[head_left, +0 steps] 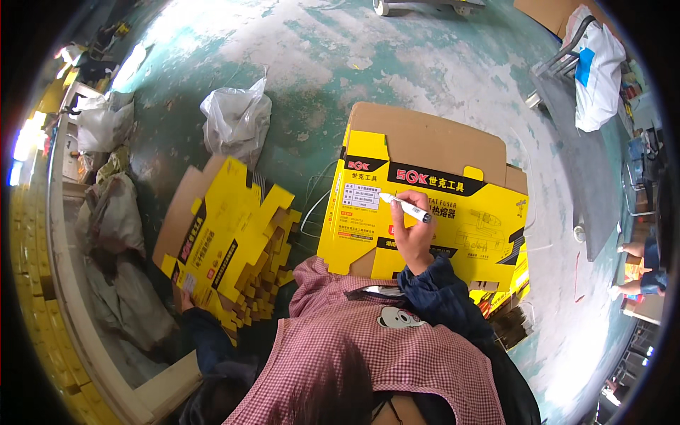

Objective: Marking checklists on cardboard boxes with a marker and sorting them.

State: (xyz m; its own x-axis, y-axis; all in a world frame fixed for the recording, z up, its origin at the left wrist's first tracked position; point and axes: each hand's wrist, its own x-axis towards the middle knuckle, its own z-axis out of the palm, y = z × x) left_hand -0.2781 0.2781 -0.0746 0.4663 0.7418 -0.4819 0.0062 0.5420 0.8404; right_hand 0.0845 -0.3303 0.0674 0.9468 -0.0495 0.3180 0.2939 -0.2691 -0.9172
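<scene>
In my right hand (414,237) is a white marker pen (415,210) with a dark end, held in closed fingers. Its other end points at the printed white table on a flattened yellow carton (453,230), which lies in front of my lap; whether it touches is too small to tell. The carton has black bands and bare brown flaps. To my left, a second flattened yellow carton (216,234) lies tilted on top of a stack of similar cartons (265,283). My left hand (187,302) grips the left edge of that upper carton, its fingers partly hidden.
A clear plastic bag (237,120) lies on the worn green floor. Grey sacks (117,227) fill the left side beside a wooden frame (166,389). A cart (577,163) carrying a white sack (598,78) stands at the right. More yellow cartons (520,283) lie beneath the front one.
</scene>
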